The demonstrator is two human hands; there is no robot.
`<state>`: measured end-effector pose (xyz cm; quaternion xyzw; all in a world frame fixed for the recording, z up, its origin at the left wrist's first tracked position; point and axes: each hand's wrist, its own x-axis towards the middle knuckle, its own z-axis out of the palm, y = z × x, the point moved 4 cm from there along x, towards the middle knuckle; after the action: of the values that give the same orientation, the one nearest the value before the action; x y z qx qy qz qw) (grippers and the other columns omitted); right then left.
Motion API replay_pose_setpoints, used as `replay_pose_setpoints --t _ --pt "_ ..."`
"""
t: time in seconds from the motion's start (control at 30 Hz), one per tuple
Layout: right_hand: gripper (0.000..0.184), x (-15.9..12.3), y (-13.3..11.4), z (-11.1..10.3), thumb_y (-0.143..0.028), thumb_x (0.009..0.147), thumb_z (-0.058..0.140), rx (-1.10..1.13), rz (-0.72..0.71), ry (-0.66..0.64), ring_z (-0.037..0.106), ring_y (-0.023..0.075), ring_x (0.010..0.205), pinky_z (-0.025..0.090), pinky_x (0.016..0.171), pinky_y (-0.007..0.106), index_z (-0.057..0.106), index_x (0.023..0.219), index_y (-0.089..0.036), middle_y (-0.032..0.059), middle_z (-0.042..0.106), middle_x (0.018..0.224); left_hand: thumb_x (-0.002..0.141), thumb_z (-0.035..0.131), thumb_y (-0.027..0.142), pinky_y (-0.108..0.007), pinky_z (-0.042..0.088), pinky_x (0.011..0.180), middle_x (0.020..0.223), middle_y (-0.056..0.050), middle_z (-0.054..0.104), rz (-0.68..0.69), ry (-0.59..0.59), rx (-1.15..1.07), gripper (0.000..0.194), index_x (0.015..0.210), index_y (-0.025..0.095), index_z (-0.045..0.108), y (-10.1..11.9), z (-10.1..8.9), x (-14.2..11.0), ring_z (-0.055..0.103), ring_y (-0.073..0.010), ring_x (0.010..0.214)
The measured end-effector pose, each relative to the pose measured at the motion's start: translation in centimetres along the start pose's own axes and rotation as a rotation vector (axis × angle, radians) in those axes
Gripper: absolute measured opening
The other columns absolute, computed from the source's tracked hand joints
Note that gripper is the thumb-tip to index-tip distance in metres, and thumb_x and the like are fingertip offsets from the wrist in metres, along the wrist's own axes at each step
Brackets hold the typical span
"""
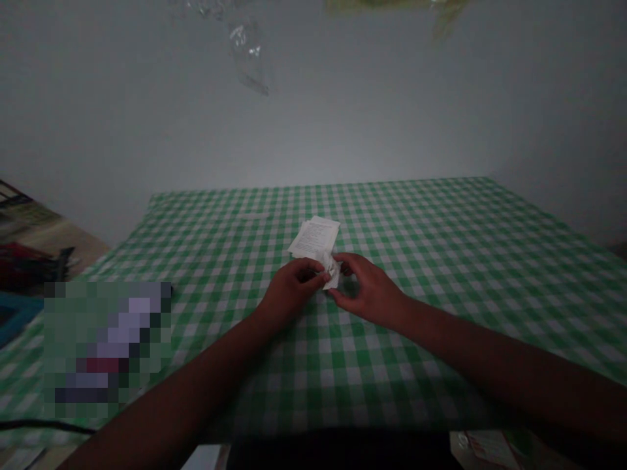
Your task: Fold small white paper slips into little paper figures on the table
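Green-and-white checked cloth: from my remote seat I see a tablecloth (441,254) spread over the whole work surface, its far edge by a pale wall (343,124); I take it as a cover for the table.

Crumpled paper: the white crumpled paper (332,269) sits between the two hands, near the middle of the cloth. I read the central position as a way to let both sets of fingertips reach it.

Left hand: my left hand (292,284) pinches the paper's left side between thumb and forefinger, probably to steady it.

Right hand: my right hand (369,290) curves like a C, forefinger at the paper's far right side, thumb by its near edge. I cannot tell whether those tips press on it or merely touch.

Printed sheets: a small pile of printed sheets (316,235) lies flat just beyond the crumpled paper, edges uneven, seemingly kept within easy reach. The print is too small for me to read.

Pixelated patch: at the left of the cloth, a masked object (115,336) is hidden by blocks; I cannot tell what it is.

Black cable: a cable (46,425) runs along the near left, below that patch.
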<state>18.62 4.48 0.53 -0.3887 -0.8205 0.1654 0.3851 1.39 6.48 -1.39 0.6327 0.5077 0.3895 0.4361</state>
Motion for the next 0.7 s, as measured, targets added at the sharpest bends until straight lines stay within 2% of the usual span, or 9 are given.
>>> replay_pose_setpoints --t 0.27,0.53,0.7 --pt "0.052 0.0 0.3 -0.1 -0.028 0.080 0.067 -0.029 0.044 -0.018 0.061 0.0264 0.104 0.052 0.087 0.045 0.045 0.127 -0.023 0.0114 0.061 0.115 0.076 0.072 0.040 -0.034 0.053 0.078 0.090 -0.005 0.072 0.005 0.022 0.025 0.027 0.092 0.019 0.067 0.2 -0.1 -0.2 0.068 -0.0201 0.084" --pt "0.056 -0.2 0.5 0.0 -0.028 0.080 0.067 -0.052 0.041 -0.019 0.060 0.0277 0.106 0.051 0.088 0.047 0.043 0.131 -0.024 0.0113 0.061 0.117 0.080 0.066 0.035 -0.037 0.053 0.084 0.096 -0.005 0.071 0.078 0.047 0.140 0.019 0.092 0.020 0.069 0.9 -0.5 -0.3 0.067 -0.0213 0.089" --pt "0.056 -0.2 0.5 0.2 -0.029 0.080 0.068 -0.059 0.053 -0.008 0.061 0.0272 0.104 0.052 0.086 0.046 0.044 0.130 -0.022 0.0119 0.062 0.115 0.081 0.064 0.029 -0.035 0.054 0.083 0.098 -0.004 0.069 0.136 0.059 0.170 0.017 0.095 0.021 0.068 1.8 -0.5 -0.6 0.067 -0.0191 0.087"
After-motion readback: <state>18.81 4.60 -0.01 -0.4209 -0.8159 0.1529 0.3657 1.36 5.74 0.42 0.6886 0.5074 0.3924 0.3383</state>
